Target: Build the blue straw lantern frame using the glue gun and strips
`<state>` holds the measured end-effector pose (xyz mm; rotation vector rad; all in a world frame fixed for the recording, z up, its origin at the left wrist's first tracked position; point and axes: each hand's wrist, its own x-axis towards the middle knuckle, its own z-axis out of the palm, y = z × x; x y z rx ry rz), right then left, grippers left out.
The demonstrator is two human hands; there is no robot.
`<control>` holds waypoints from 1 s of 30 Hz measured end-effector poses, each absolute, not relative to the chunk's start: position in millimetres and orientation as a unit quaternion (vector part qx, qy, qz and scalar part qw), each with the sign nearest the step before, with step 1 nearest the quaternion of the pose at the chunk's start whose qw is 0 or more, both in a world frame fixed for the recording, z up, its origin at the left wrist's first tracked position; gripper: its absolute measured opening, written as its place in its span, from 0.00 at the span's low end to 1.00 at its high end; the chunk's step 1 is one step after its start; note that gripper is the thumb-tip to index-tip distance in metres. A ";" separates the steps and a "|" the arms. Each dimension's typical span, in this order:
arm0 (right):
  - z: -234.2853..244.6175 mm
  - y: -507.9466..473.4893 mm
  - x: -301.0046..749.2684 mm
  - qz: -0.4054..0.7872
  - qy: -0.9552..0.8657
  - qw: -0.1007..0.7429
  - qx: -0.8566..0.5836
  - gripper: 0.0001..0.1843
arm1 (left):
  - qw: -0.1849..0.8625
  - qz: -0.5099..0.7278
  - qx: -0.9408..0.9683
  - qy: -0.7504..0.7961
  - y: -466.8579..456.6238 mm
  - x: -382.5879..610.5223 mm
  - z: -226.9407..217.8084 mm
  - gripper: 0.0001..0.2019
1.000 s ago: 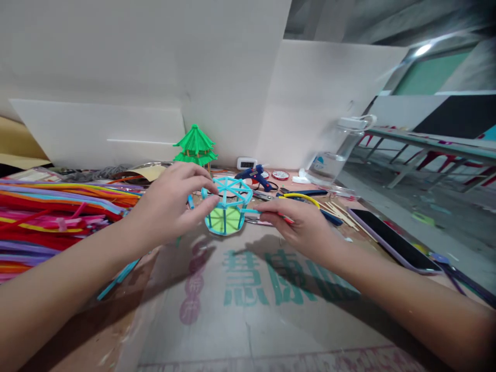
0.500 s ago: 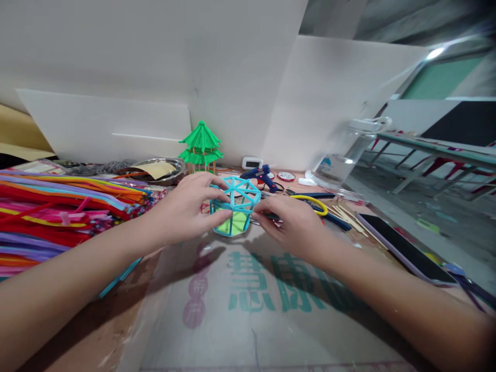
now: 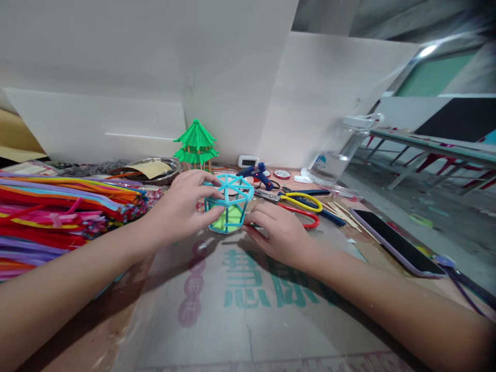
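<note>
From my seat, frame (image 3: 227,201) stands upright between hands. Left hand (image 3: 188,201) clamped on its upper left. Right hand (image 3: 281,232) nearer lower front, fingertips together on strip (image 3: 233,225), long axis sideways, pointing left.

printed sheet (image 3: 232,325), phone (image 3: 395,243), bottle (image 3: 336,159) on table (image 3: 91,328)

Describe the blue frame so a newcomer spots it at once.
Find the green pagoda before the white board. Nearer the camera, between left hand and right hand, sits the blue frame. Unlike the pagoda, its top is open and spoked over a yellow-green floor.
</note>
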<state>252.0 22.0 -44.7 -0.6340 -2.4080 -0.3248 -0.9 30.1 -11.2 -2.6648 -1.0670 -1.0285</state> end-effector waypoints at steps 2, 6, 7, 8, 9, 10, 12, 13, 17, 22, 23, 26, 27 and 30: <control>-49.9 19.8 250.1 -0.124 -0.919 0.295 -0.228 0.08 | 0.042 -0.331 -0.874 -0.354 28.4 -1.2 -8.7 0.11; -53.8 16.5 247.7 -0.114 -0.939 0.241 -0.217 0.11 | 0.031 -0.317 -0.874 -0.367 26.5 -2.1 -5.0 0.12; -50.9 17.2 248.5 -0.113 -0.939 0.238 -0.219 0.13 | 0.030 -0.317 -0.874 -0.367 26.9 -2.3 -5.1 0.13; -46.2 19.1 250.3 -0.112 -0.936 0.242 -0.230 0.14 | 0.029 -0.318 -0.874 -0.365 27.5 -2.5 -5.7 0.13; -40.3 22.3 253.2 -0.108 -0.928 0.252 -0.253 0.15 | 0.029 -0.321 -0.875 -0.362 28.4 -2.5 -6.8 0.13; -33.7 27.0 257.3 -0.103 -0.915 0.263 -0.289 0.17 | 0.028 -0.325 -0.876 -0.357 29.2 -2.3 -8.1 0.13; -21.1 40.2 269.0 -0.085 -0.869 0.281 -0.397 0.20 | 0.023 -0.328 -0.877 -0.351 30.6 -1.2 -11.3 0.12; -16.3 48.0 276.1 -0.073 -0.842 0.282 -0.454 0.21 | 0.017 -0.327 -0.877 -0.352 30.9 -0.4 -12.7 0.12; -13.0 77.3 303.7 -0.015 -0.779 0.291 -0.556 0.13 | -0.011 -0.324 -0.869 -0.375 29.9 3.1 -16.5 0.12; -25.4 105.2 314.5 0.076 -0.782 0.266 -0.558 0.26 | -0.042 -0.347 -0.858 -0.377 27.2 5.8 -19.3 0.11; -26.7 111.6 313.4 0.082 -0.785 0.259 -0.557 0.28 | -0.046 -0.352 -0.854 -0.380 26.6 6.3 -20.1 0.11; -26.6 133.8 307.6 0.100 -0.786 0.248 -0.558 0.31 | -0.048 -0.361 -0.846 -0.391 24.7 8.3 -22.4 0.11; -25.8 141.4 305.1 0.111 -0.783 0.245 -0.561 0.30 | -0.045 -0.360 -0.845 -0.392 24.0 8.9 -23.1 0.11; -26.1 160.4 295.9 0.148 -0.771 0.237 -0.572 0.26 | -0.035 -0.352 -0.849 -0.393 22.3 10.7 -24.7 0.09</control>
